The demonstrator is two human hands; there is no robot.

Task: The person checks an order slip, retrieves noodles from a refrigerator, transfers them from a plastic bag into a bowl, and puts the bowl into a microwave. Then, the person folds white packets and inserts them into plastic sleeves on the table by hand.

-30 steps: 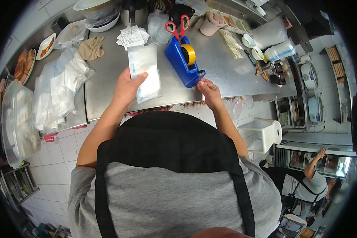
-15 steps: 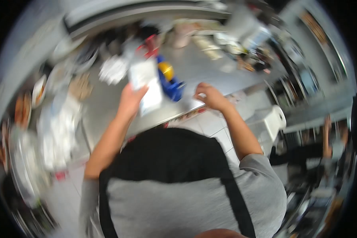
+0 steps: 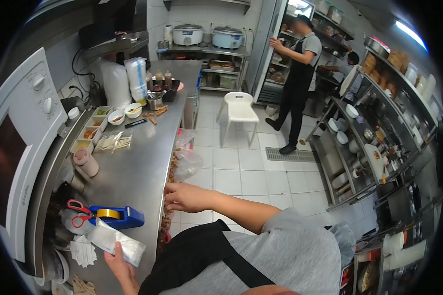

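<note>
My left hand (image 3: 120, 261) is closed on a flat pack of clear-white plastic bags (image 3: 118, 242), thumb on top, over the steel counter (image 3: 145, 162). Just beyond the pack stands a blue tape dispenser (image 3: 128, 216) with a yellow roll of tape (image 3: 108, 213). Red-handled scissors (image 3: 79, 212) lie left of the dispenser. Some white paper slips (image 3: 83, 250) are beside the pack. My right hand (image 3: 186, 197) hovers at the counter's front edge, fingers loosely bent and slightly apart, with nothing visible in them.
A microwave (image 3: 19, 162) borders the counter on the left. Farther along are a pink bottle (image 3: 85, 162), small food containers (image 3: 90, 133) and sauce bottles (image 3: 168, 78). A white stool (image 3: 238, 109) stands on the floor. One person (image 3: 300, 73) is at an open fridge; another (image 3: 348, 73) is behind.
My view has swung to the right and up, bringing the aisle, fridge and people into sight. The pack stays in my left hand. My right hand remains by the counter edge.
</note>
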